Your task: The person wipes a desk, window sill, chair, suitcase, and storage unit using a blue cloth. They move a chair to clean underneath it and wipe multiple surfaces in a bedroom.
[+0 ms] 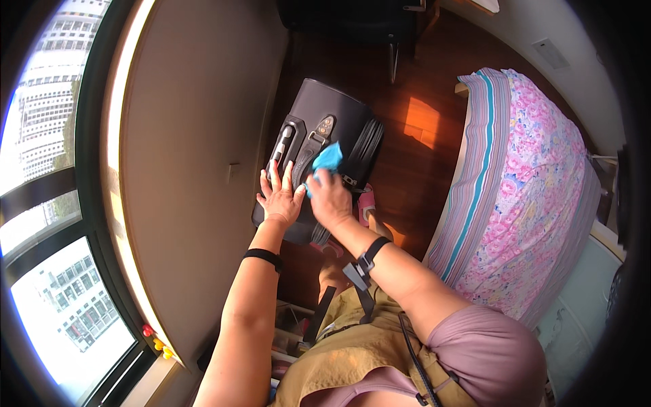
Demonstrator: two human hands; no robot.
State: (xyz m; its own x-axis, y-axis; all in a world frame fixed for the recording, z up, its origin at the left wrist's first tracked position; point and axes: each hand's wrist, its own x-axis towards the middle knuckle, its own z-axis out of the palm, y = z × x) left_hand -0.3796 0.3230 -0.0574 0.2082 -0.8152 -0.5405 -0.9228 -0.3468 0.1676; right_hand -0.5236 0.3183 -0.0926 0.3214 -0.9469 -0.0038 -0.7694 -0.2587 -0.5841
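Note:
A dark suitcase point(325, 102) stands upright on the floor before me, its top side with a carry handle point(306, 157) facing up. My left hand point(279, 198) rests flat on the suitcase top, fingers spread, near the recessed grip of the pull-out handle point(283, 145). A blue cloth point(328, 158) is bunched in my right hand point(329, 198), which is slightly blurred, over the top beside the carry handle. Part of the cloth sticks out beyond the fingers. Beneath the right hand, some of the suitcase top is hidden.
A wall point(193, 127) and window ledge run along the left. To the right is a bed with a floral cover point(539, 193). A black chair point(351, 25) stands beyond the suitcase, on the wooden floor point(402, 178). My feet in pink slippers point(365, 203) are close to the suitcase.

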